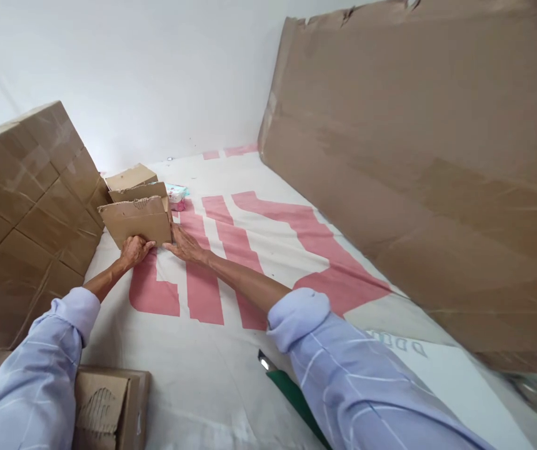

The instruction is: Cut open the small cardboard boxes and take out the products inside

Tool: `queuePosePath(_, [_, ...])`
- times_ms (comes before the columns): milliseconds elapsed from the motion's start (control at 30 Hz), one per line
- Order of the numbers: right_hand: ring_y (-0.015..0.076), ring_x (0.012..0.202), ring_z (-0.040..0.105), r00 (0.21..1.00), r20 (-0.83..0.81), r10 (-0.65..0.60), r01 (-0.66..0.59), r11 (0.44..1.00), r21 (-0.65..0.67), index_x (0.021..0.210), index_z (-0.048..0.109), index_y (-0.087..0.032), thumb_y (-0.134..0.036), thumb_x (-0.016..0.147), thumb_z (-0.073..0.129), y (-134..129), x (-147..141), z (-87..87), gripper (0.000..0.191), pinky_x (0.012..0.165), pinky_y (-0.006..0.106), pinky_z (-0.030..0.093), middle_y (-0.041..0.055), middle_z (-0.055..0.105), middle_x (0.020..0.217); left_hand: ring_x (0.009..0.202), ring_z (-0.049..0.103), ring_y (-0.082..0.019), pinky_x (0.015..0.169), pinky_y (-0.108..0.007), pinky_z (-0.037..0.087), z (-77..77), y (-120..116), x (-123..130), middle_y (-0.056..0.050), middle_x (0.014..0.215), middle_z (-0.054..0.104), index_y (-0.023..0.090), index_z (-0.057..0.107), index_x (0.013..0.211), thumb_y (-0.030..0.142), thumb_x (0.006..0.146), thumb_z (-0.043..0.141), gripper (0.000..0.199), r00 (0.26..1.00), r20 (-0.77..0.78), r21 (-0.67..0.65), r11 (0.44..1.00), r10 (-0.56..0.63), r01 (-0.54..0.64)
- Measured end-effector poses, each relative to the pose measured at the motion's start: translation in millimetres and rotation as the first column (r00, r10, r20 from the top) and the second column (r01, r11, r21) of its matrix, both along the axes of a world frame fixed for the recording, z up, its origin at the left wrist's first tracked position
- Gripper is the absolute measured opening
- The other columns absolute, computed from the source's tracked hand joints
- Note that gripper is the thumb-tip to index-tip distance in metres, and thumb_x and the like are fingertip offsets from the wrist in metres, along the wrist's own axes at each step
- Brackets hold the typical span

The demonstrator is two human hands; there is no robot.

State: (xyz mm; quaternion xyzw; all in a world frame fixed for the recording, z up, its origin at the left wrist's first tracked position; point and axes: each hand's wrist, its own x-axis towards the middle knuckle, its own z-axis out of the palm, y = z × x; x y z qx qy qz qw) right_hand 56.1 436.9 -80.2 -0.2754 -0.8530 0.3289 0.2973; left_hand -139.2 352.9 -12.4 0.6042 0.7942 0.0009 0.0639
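Note:
An open cardboard box with raised flaps stands on the cloth-covered surface, left of centre. At its lower front edge is my left hand, closed on the cardboard with the fingers bent. My right hand grips the box's lower right corner, its thumb pointing toward the left hand. Part of the right fingers is hidden behind the corner. Just behind the box, on its right, lies a small white and pink packet.
Stacked taped cartons rise at the left. A large cardboard panel slopes along the right. Near me are a small closed carton, a green-handled tool and a white sheet. A white wall stands behind.

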Motion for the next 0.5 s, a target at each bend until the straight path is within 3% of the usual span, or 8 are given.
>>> queuePosePath(133, [0.0395,0.159,0.047,1.000,-0.006,-0.015,0.015,1.000,0.015,0.178,0.026,-0.018,-0.041,0.105,0.060,-7,4,-6.8,0.084,0.127,0.059,0.046,0.0233,0.044,0.175,0.113,0.080,-0.034,0.098,-0.038,0.057,-10.7,-3,1,-0.016,0.109,0.086,0.020,0.090,0.100,0.056,0.113,0.045,0.058,1.000,0.012,-0.003,1.000,-0.020,0.020])
queuePosePath(300, [0.0347,0.168,0.037,1.000,0.019,0.007,-0.008,0.998,0.063,0.177,0.031,-0.017,-0.036,0.106,0.059,-11,-13,3.7,0.079,0.136,0.055,0.036,0.0212,0.042,0.178,0.116,0.078,-0.033,0.102,-0.037,0.057,-11.6,11,-3,-0.016,0.115,0.086,0.019,0.089,0.112,0.054,0.114,0.041,0.059,1.000,0.008,-0.003,1.000,-0.030,0.030])
queuePosePath(400, [0.0373,0.164,0.043,0.995,0.099,-0.029,0.031,0.999,-0.018,0.175,0.033,-0.012,-0.038,0.108,0.057,-11,-11,2.5,0.076,0.134,0.057,0.038,0.0257,0.043,0.176,0.117,0.077,-0.032,0.104,-0.038,0.056,-7.3,20,-7,-0.016,0.115,0.085,0.020,0.089,0.105,0.055,0.113,0.046,0.057,0.999,-0.003,-0.019,0.999,-0.046,0.046])
queuePosePath(500, [0.0412,0.158,0.051,0.988,0.147,-0.039,0.049,0.997,-0.063,0.172,0.040,-0.012,-0.040,0.108,0.057,-15,10,-7.5,0.072,0.131,0.062,0.041,0.0266,0.052,0.169,0.112,0.077,-0.032,0.102,-0.038,0.057,-5.1,16,-10,-0.015,0.110,0.085,0.020,0.087,0.093,0.056,0.109,0.053,0.052,0.998,-0.015,-0.051,0.997,-0.062,0.061])
